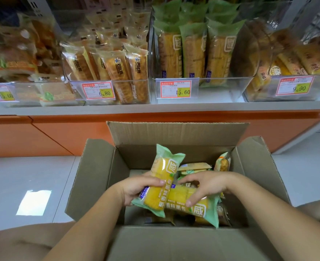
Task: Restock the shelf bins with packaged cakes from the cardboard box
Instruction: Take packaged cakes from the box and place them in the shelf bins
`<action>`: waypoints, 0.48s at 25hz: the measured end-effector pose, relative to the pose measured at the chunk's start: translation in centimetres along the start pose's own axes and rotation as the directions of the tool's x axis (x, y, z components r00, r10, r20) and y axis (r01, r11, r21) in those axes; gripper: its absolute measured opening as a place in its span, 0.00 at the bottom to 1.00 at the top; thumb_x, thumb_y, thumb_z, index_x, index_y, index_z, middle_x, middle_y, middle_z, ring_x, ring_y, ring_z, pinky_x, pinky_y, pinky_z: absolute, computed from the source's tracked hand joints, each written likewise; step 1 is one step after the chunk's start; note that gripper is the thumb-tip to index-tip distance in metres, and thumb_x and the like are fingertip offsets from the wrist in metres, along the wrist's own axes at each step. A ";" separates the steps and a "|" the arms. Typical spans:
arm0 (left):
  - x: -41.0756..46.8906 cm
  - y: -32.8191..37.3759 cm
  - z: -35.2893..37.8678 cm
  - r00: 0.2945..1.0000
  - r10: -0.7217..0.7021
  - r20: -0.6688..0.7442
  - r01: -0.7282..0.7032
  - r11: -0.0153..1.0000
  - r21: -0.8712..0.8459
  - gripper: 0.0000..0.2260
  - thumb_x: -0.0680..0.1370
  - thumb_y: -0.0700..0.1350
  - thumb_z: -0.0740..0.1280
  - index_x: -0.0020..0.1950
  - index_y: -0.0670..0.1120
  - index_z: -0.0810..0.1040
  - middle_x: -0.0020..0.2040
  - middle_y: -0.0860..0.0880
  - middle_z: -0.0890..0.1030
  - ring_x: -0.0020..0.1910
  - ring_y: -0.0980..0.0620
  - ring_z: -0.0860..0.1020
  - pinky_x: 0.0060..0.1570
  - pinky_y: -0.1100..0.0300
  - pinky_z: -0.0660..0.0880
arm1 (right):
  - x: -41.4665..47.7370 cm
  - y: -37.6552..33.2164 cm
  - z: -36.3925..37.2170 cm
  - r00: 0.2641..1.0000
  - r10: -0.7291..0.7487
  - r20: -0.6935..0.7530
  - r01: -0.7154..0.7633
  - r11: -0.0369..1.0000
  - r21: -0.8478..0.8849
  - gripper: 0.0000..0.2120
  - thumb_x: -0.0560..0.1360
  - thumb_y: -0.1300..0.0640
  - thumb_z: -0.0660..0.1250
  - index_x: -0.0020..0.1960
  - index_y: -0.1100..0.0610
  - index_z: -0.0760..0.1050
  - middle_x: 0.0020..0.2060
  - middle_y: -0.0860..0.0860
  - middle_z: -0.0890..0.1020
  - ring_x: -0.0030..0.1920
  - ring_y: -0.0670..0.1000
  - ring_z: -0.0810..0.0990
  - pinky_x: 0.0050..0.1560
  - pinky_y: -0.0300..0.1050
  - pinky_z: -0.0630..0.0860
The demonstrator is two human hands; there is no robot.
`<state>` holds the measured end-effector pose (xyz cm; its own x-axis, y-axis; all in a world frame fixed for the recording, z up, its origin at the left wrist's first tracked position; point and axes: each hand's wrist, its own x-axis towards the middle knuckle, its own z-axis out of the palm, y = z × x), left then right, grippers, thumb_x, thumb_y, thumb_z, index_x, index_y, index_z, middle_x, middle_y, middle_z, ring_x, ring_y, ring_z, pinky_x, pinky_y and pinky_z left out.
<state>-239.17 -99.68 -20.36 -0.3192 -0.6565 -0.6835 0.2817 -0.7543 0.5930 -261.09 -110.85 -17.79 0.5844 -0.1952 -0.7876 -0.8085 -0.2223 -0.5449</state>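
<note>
Shelf [155,108], running the full width above an orange base panel; carrying clear bins along its front edge; the bin [198,85] at mid-right, tagged 15.60, is standing green-wrapped cakes upright and is looking like the matching destination.

Cardboard box [98,178], flaps open, sitting on the floor below the shelf's front edge; holding a loose layer of mixed packets, thinning toward its far wall.

First packaged cake [164,178], green and yellow film, being held tilted above the box's left half; left hand [136,191] is clasping it around the lower middle.

Second packaged cake [195,202], lying across the box's centre, touching the first; right hand [206,187] is closing over its middle, fingers curled on the wrapper.

Handling, judged: likely light, soft and crushable; the film looks slick; grasping gently across the middle, not by the crimped ends.
</note>
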 end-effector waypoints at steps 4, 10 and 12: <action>0.0 -0.6 -0.4 0.997 -0.024 -0.070 0.022 0.999 -0.034 0.31 0.60 0.45 0.77 0.62 0.43 0.75 0.51 0.40 0.85 0.47 0.43 0.84 0.47 0.49 0.82 | 0.5 2.3 0.2 0.992 -0.022 -0.124 0.096 0.769 0.632 0.33 0.62 0.36 0.75 0.64 0.45 0.76 0.58 0.51 0.82 0.58 0.51 0.81 0.61 0.51 0.76; -0.1 -0.9 -0.7 0.975 0.052 -0.215 -0.100 0.971 -0.219 0.25 0.66 0.44 0.72 0.62 0.41 0.76 0.53 0.38 0.84 0.47 0.41 0.84 0.44 0.48 0.82 | 2.2 3.6 2.5 0.949 0.003 -0.315 0.311 0.148 0.939 0.41 0.57 0.51 0.83 0.67 0.54 0.73 0.61 0.59 0.80 0.59 0.62 0.80 0.57 0.60 0.78; 0.0 -1.0 -0.4 0.977 0.069 -0.203 -0.105 0.980 -0.171 0.26 0.67 0.44 0.72 0.64 0.43 0.75 0.55 0.38 0.83 0.50 0.41 0.84 0.49 0.47 0.81 | 2.8 2.7 3.5 0.914 0.084 -0.396 0.378 0.174 0.909 0.34 0.64 0.58 0.78 0.68 0.52 0.71 0.60 0.58 0.80 0.58 0.60 0.81 0.54 0.59 0.80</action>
<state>-239.11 -98.98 -21.12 -0.1083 -0.6928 -0.7130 0.4639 -0.6696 0.5801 -261.87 -108.65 -22.46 0.4940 -0.5753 -0.6519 0.0175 0.7562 -0.6541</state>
